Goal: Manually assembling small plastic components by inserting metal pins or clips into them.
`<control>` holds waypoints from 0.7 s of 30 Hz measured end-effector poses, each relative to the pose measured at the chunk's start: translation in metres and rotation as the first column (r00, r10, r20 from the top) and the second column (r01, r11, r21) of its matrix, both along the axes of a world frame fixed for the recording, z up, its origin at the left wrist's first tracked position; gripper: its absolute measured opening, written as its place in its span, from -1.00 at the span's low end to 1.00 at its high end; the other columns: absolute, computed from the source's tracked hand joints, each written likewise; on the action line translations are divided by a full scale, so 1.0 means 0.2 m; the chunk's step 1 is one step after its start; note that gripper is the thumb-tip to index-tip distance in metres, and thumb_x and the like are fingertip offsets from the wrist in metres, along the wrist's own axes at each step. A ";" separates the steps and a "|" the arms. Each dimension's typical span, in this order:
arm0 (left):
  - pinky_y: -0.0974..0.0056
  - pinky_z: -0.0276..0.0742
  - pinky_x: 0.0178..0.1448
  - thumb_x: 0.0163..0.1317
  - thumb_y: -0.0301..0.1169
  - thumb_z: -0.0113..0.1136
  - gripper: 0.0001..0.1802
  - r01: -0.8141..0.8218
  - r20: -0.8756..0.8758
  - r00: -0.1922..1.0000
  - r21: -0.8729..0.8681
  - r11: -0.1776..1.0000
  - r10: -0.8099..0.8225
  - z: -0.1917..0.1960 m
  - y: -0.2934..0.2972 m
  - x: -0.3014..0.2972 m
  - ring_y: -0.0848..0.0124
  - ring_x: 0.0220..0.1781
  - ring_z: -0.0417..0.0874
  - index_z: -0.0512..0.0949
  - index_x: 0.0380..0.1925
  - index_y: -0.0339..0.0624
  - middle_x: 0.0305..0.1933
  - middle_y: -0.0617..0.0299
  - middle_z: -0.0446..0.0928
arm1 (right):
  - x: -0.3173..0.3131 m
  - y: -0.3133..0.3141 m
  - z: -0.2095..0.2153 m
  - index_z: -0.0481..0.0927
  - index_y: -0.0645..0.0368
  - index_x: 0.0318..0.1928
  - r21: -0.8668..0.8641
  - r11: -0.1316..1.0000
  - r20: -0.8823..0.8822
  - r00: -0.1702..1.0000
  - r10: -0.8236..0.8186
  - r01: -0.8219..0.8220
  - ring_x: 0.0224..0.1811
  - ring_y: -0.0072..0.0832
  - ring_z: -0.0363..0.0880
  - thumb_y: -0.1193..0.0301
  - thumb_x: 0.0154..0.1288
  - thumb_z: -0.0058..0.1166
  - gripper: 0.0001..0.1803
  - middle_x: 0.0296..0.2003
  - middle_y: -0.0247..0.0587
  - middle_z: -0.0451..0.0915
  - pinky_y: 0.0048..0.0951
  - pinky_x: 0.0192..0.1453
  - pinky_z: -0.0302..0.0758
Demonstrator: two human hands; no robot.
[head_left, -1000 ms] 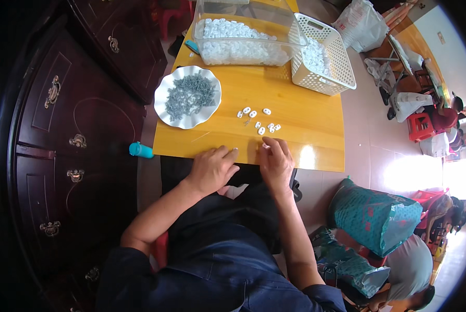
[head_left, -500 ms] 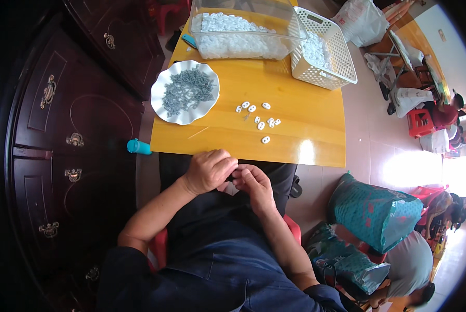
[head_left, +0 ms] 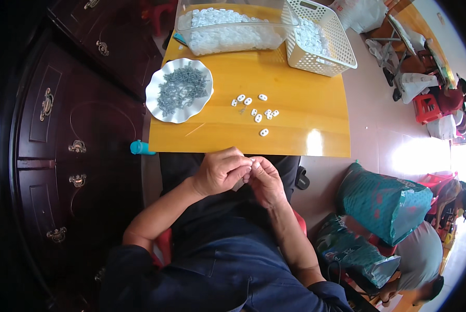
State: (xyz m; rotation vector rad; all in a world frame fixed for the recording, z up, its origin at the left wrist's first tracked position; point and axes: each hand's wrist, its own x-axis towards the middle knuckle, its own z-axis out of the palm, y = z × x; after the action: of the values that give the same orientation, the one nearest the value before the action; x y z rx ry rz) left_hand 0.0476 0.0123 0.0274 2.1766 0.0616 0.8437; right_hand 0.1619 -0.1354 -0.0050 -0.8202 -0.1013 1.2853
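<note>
Over my lap, just in front of the table edge, my left hand point(head_left: 223, 170) and my right hand point(head_left: 264, 179) meet with fingertips pinched together. A small white piece point(head_left: 252, 160) shows between them, mostly hidden by the fingers. Beyond the hands, several small white plastic pieces point(head_left: 258, 118), many of them oval with two dark holes, lie scattered on the yellow table point(head_left: 295, 127). To their left stands a white scalloped plate point(head_left: 153, 104) heaped with small grey screw-like parts point(head_left: 181, 88).
A clear plastic bin point(head_left: 233, 44) of white pieces and a white perforated basket point(head_left: 305, 60) stand at the far side. A teal bottle point(head_left: 141, 147) is by the table's left corner, beside dark cabinets point(head_left: 103, 125). Teal bags point(head_left: 384, 203) and a bending person point(head_left: 417, 260) are at right.
Both hands have moved slightly right and up, still pinched together. The whole view has shifted a little; the pieces on the table look unmoved.
</note>
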 end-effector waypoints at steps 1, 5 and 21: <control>0.23 0.58 -0.24 0.20 -0.60 0.37 -0.88 0.032 -0.012 0.999 -0.113 0.993 -0.034 0.00 0.00 0.01 0.27 -0.34 0.68 0.69 -0.26 -0.23 -0.36 0.18 0.63 | 0.00 0.01 0.00 0.62 0.17 -0.03 0.018 1.000 0.019 1.000 -0.019 0.018 -0.27 -0.63 0.57 0.32 0.61 0.04 -0.80 -0.29 -0.36 0.64 -0.54 -0.08 0.56; 0.28 0.55 -0.26 0.24 -0.59 0.35 -0.95 0.029 -0.013 0.999 -0.249 0.968 -0.033 0.02 0.05 0.06 0.30 -0.37 0.67 0.71 -0.30 -0.28 -0.38 0.14 0.65 | 0.02 0.01 -0.05 0.61 0.15 -0.09 0.050 0.998 0.045 0.998 -0.038 0.035 -0.28 -0.58 0.59 0.31 0.58 0.08 -0.82 -0.23 -0.36 0.65 -0.50 -0.08 0.57; 0.05 0.62 -0.19 0.31 -0.31 0.31 -0.58 -0.289 -0.300 0.842 0.450 0.845 0.448 -0.05 0.21 0.20 0.11 -0.25 0.67 0.61 0.16 -0.10 -0.24 0.14 0.53 | -0.02 -0.05 -0.08 0.64 0.22 -0.11 -0.137 0.989 0.112 0.993 -0.041 0.056 -0.35 -0.65 0.57 0.36 0.56 0.10 -0.82 -0.34 -0.37 0.64 -0.55 -0.23 0.58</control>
State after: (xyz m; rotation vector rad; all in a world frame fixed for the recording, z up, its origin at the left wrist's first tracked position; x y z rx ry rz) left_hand 0.0882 0.0549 0.0179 2.7471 0.5931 0.6442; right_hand 0.1586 -0.1444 -0.0206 -1.0077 -0.0783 1.2112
